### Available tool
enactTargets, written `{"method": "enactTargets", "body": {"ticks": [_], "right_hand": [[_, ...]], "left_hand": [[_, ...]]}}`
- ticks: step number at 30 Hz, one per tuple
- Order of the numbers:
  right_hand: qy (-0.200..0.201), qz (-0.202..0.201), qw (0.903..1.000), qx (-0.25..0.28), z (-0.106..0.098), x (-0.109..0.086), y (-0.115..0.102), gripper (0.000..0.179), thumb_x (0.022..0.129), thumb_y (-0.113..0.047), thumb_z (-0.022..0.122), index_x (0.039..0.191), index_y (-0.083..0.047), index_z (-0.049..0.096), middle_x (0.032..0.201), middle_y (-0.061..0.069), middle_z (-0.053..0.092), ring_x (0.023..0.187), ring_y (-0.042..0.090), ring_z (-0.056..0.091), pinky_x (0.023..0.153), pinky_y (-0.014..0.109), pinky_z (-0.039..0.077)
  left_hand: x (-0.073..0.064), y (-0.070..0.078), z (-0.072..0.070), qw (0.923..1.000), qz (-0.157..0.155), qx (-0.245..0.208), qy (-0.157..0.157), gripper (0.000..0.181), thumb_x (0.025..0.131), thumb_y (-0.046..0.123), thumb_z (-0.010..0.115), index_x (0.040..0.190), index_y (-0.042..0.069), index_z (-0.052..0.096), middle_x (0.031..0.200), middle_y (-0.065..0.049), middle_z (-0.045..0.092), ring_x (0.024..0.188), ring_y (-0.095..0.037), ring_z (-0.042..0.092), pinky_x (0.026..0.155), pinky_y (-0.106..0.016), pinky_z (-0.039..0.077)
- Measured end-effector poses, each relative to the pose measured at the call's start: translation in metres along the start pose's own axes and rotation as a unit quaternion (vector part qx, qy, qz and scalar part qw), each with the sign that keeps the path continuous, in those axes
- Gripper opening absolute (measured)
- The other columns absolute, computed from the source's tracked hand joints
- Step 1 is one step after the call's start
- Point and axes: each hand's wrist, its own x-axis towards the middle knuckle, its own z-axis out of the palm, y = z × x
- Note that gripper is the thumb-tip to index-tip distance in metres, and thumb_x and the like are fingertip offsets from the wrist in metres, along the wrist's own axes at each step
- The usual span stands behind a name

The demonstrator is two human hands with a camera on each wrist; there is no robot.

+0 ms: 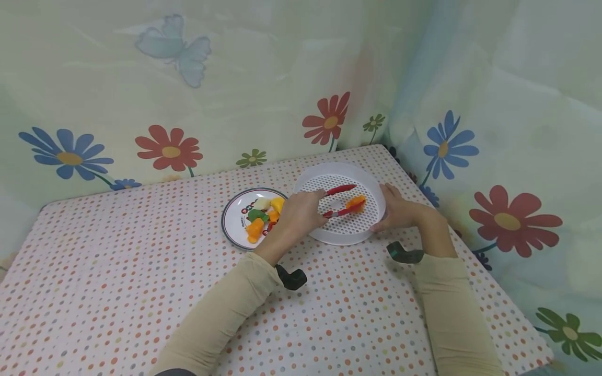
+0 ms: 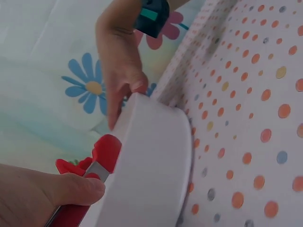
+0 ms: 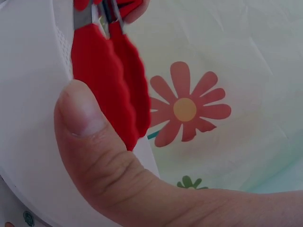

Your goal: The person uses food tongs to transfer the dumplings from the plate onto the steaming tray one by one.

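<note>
My left hand grips a pair of red-tipped tongs with metal arms; its thumb presses the handle in the left wrist view. The tong tips stand spread apart over a round white perforated basket. Inside it lies an orange piece of food, close to the lower tip; whether they touch I cannot tell. My right hand holds the basket's right side, its thumb against the white wall. To the left, partly behind my left hand, a rimmed white plate carries orange, yellow, green and pale food pieces.
A dotted cloth covers the table. Behind and to the right hangs a flower-printed curtain, near the table's back and right edges. Dark wrist devices sit on both forearms.
</note>
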Motion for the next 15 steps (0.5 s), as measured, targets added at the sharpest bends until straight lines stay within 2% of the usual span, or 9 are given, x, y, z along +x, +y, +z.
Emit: {"method": "enactTargets", "body": {"ticks": [4, 8, 11, 15], "right_hand": [[-0.002, -0.004, 1.0000, 0.002, 0.002, 0.002, 0.002, 0.133, 0.069, -0.051, 0.080, 0.149, -0.002, -0.014, 0.152, 0.029, -0.017, 0.140, 0.050, -0.013, 0.105, 0.070, 0.011], [-0.003, -0.010, 0.9999, 0.001, 0.003, 0.003, 0.004, 0.131, 0.070, -0.050, 0.079, 0.148, -0.002, -0.014, 0.152, 0.031, -0.017, 0.139, 0.051, -0.012, 0.106, 0.070, 0.010], [-0.002, -0.010, 0.9999, -0.002, 0.002, 0.003, 0.003, 0.133, 0.068, -0.051, 0.080, 0.148, -0.001, -0.013, 0.152, 0.032, -0.016, 0.139, 0.051, -0.011, 0.106, 0.069, 0.010], [0.000, -0.009, 1.0000, -0.002, 0.002, 0.003, 0.002, 0.135, 0.066, -0.052, 0.081, 0.148, -0.001, -0.013, 0.152, 0.032, -0.015, 0.139, 0.051, -0.011, 0.107, 0.069, 0.009]], "left_hand": [[-0.016, -0.012, -0.016, 0.9996, -0.013, 0.011, 0.023, 0.067, 0.078, 0.035, 0.077, 0.138, 0.016, 0.051, 0.123, -0.004, 0.066, 0.097, -0.021, 0.064, 0.074, -0.032, 0.054], [-0.041, -0.036, -0.037, 0.9969, -0.042, 0.033, 0.058, 0.066, 0.077, 0.034, 0.078, 0.136, 0.017, 0.053, 0.114, -0.004, 0.069, 0.080, -0.020, 0.064, 0.061, -0.032, 0.051], [-0.064, -0.058, -0.052, 0.9936, -0.068, 0.041, 0.080, 0.066, 0.075, 0.033, 0.080, 0.134, 0.016, 0.055, 0.115, -0.005, 0.069, 0.081, -0.023, 0.065, 0.065, -0.035, 0.053], [-0.097, -0.085, -0.066, 0.9902, -0.092, 0.043, 0.096, 0.071, 0.072, 0.033, 0.082, 0.133, 0.010, 0.055, 0.118, -0.010, 0.068, 0.094, -0.028, 0.065, 0.075, -0.040, 0.053]]}}
